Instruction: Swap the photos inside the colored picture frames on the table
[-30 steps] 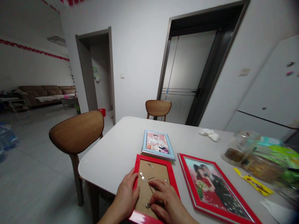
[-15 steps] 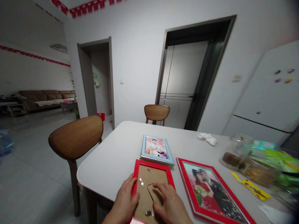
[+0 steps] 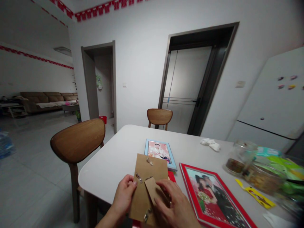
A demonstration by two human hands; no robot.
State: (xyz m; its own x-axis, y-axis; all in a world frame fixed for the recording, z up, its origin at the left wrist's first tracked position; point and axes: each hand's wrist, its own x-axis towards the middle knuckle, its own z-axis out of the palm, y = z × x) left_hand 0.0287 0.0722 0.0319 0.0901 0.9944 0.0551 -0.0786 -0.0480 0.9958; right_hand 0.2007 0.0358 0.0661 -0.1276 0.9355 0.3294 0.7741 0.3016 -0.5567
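A brown picture-frame backing board (image 3: 139, 201) with metal clips is tilted up in front of me. At its left edge, my left hand (image 3: 123, 193) is closed, thumb and curled fingers against the rim. My right hand (image 3: 175, 204) grips the board's fold-out stand flap (image 3: 152, 186), thumb on one side and fingers on the other. Beneath the board, a red picture frame (image 3: 172, 176) is mostly hidden. Just beyond lies a blue picture frame (image 3: 171, 155) with a photo, partly covered by the board. To the right is a larger red-and-silver framed photo (image 3: 216, 196).
The white table (image 3: 111, 164) has glass jars (image 3: 263, 177), a yellow wrapper (image 3: 260, 197) and crumpled tissue (image 3: 211, 144) on its right side. Wooden chairs stand at the left (image 3: 78, 139) and far side (image 3: 159, 116).
The backing board has come up out of the red frame, raised by its stand flap in my right hand. My left hand has shifted from the frame's side to the board's edge.
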